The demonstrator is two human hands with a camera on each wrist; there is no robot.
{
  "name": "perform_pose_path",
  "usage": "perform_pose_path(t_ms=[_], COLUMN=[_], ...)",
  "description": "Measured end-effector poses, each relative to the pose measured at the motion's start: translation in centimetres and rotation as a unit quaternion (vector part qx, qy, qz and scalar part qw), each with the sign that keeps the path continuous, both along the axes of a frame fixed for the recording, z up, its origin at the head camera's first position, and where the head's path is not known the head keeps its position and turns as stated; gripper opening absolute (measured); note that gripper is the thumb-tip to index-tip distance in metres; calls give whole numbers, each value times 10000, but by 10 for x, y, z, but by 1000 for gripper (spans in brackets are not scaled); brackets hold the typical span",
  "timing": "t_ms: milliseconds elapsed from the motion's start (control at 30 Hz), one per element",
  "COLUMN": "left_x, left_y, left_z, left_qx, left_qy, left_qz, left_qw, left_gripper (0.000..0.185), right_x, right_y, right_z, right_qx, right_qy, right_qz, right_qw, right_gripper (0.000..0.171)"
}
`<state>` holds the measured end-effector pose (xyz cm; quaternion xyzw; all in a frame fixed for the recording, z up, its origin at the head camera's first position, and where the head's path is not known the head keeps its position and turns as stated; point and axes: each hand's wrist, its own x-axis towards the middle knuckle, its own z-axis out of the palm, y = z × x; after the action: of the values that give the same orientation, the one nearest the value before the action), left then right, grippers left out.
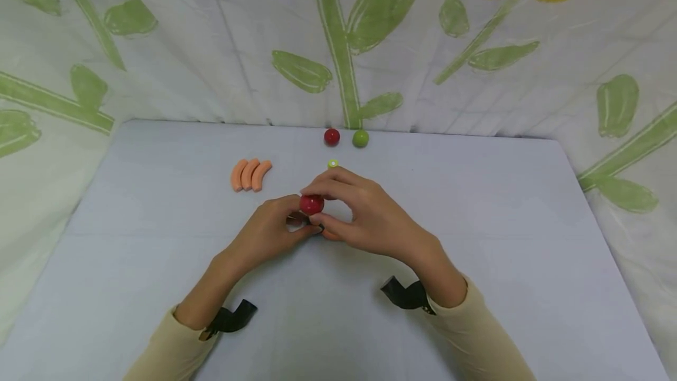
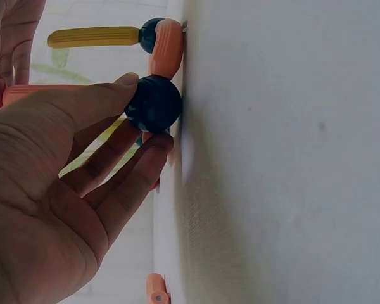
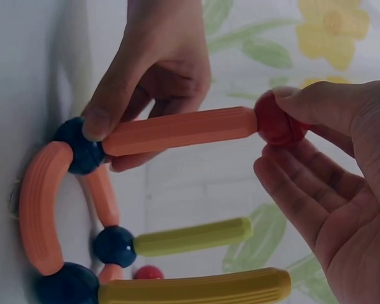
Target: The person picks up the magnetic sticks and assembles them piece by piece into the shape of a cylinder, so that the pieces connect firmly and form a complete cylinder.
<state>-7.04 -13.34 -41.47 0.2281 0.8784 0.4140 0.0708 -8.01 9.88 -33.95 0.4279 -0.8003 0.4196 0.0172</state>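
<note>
Fingers [image 3: 285, 190] of my right hand [image 1: 370, 216] pinch the red ball [image 3: 275, 120] between thumb and fingertips; the ball caps the upper end of a straight orange rod [image 3: 177, 131]. At the rod's lower end, the thumb and fingers of my left hand [image 1: 264, 234] pinch a dark blue ball [image 2: 154, 103], which sits against the bench [image 1: 476, 263]. From that ball a curved orange piece [image 3: 41, 212] arcs along the bench surface to a second dark blue ball [image 3: 66, 285], and a shorter orange piece runs to a third [image 3: 114, 246]; each of these two carries a yellow rod [image 3: 193, 235] standing away from the bench. In the head view the red ball appears between both hands, near the bench's middle, with the rest of the assembly largely hidden beneath my fingers. Beyond my hands lie three loose curved orange pieces [image 1: 250, 174] side by side, a small green disc [image 1: 332, 163], and, at the far edge, a loose red ball [image 1: 331, 136] just beside a green ball [image 1: 360, 138].
</note>
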Motion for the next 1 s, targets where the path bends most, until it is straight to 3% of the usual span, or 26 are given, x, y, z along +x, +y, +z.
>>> perform_pose_path(t_ms=[333, 533, 1000], left_x=[2, 1, -1], left_y=[-4, -5, -3], left_z=[5, 6, 4], left_qx=[-291, -199, -61], left_qy=[311, 527, 437], left_qz=[53, -4, -156], left_qw=[9991, 9984, 9989], left_gripper=[24, 23, 19], right_x=[-1, -1, -4], right_y=[0, 1, 17], right_z=[-1, 1, 11], right_qx=[-1, 84, -206], right_qy=[27, 25, 53], right_qz=[43, 30, -344], right_qw=[10000, 10000, 9992], right_gripper=[24, 27, 28])
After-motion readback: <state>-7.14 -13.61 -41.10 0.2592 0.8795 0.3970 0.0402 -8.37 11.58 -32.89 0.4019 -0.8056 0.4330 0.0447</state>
